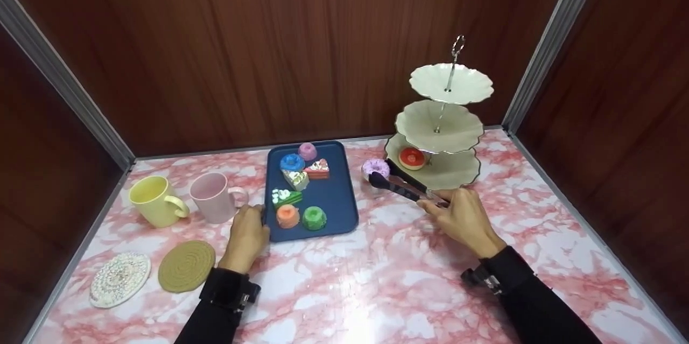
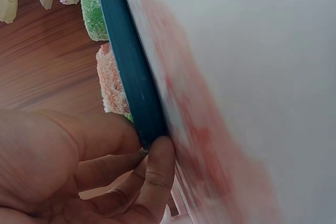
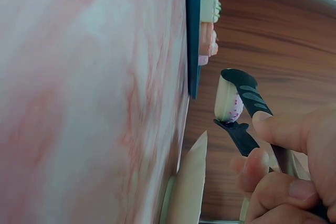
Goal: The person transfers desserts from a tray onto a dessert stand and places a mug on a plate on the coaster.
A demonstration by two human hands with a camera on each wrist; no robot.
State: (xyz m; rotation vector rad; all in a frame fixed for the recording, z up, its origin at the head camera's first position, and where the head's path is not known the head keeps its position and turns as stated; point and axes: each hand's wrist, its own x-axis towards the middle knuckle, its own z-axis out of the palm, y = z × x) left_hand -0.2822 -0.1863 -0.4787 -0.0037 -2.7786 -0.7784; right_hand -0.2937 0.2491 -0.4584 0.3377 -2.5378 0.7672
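My right hand (image 1: 464, 220) grips a pair of black-tipped tongs (image 1: 401, 189), whose tips pinch a purple sprinkled donut (image 1: 375, 168). In the right wrist view the donut (image 3: 229, 100) hangs between the tong tips, above the table. Close to its right stands a three-tier scalloped cake stand (image 1: 440, 127), with a red-topped tart (image 1: 412, 158) on the bottom tier. My left hand (image 1: 248, 233) holds the left edge of a dark blue tray (image 1: 336, 193), thumb and fingers at its corner in the left wrist view. On the tray are a blue donut (image 1: 292, 162), cake slices (image 1: 317, 169) and small cakes (image 1: 314, 218).
Left of the tray stand a pink mug (image 1: 211, 198) and a yellow mug (image 1: 155, 201). In front of them lie a tan woven coaster (image 1: 187, 266) and a white beaded coaster (image 1: 120, 279). Wood-grain panels (image 1: 301, 48) wall the marbled table at the back and sides.
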